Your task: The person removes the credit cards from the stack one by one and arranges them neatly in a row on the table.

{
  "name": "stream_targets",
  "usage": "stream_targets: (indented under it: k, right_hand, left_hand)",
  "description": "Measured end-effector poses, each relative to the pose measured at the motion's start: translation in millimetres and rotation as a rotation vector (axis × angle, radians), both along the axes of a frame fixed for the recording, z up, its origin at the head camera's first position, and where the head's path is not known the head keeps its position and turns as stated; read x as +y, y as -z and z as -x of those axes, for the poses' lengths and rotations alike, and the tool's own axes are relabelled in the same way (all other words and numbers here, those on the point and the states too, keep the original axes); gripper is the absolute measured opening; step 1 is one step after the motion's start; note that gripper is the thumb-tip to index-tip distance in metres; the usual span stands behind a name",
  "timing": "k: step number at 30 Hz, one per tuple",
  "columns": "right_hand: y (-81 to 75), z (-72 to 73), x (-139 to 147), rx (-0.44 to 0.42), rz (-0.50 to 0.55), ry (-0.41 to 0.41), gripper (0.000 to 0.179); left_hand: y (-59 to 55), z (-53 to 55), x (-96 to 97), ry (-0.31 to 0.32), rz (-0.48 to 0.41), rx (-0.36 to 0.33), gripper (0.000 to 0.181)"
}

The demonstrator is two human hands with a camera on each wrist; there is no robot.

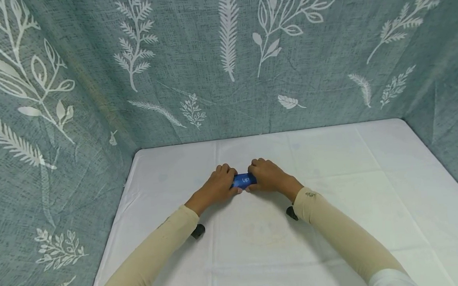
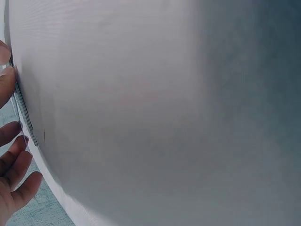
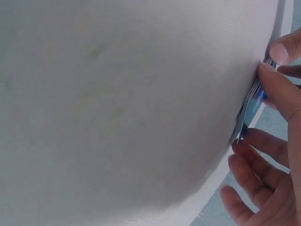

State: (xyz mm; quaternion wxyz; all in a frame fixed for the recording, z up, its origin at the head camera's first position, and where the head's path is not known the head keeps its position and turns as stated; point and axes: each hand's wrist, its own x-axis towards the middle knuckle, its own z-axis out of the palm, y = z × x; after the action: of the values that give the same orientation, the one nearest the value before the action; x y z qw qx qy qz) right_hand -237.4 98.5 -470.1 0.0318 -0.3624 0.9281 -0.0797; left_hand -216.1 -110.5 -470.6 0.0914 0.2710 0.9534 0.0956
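Observation:
A small stack of thin blue cards (image 1: pixel 242 181), the top one printed "VIP", lies close over the white table in the head view. My left hand (image 1: pixel 219 184) grips its left end, thumb at the near edge and fingers at the far edge. The right end is held the same way by my right hand (image 1: pixel 269 176). Seen from the right wrist, the layered edges of the cards (image 3: pixel 248 106) run between the thumb and the fingertips. In the left wrist view only a thin card edge (image 2: pixel 24 110) shows beside the fingers.
A white cloth covers the table (image 1: pixel 256 264). Grey-green curtains (image 1: pixel 207 52) with white leaf prints hang behind it and on both sides. A dark wrist device (image 1: pixel 198 231) sits under the left sleeve, another (image 1: pixel 292 213) under the right.

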Motion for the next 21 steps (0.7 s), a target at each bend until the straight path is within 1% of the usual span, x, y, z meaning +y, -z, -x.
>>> stream_targets:
  k: [6, 11, 14, 18, 21]
  right_hand:
    - [-1.7, -0.3, -1, 0.026, -0.012, 0.011, 0.054]
    - [-4.7, -1.9, 0, 0.055, -0.024, 0.022, 0.056]
    - [-6.7, -3.0, 1, 0.054, -0.020, 0.033, 0.056]
    - [-8.8, -4.1, 3, 0.046, -0.004, 0.046, 0.055]
    - [-10.1, -4.7, 3, 0.056, 0.005, 0.041, 0.055]
  left_hand:
    - [-2.7, 0.1, -0.6, 0.011, -0.023, 0.025, 0.053]
    - [-4.3, -0.1, -1.7, 0.018, -0.030, 0.030, 0.053]
    - [-4.6, -0.3, -1.5, 0.023, -0.057, 0.032, 0.053]
    - [-5.3, -0.9, -0.7, 0.031, -0.102, 0.012, 0.052]
    - [-6.5, -1.7, -0.2, 0.024, -0.115, -0.017, 0.053]
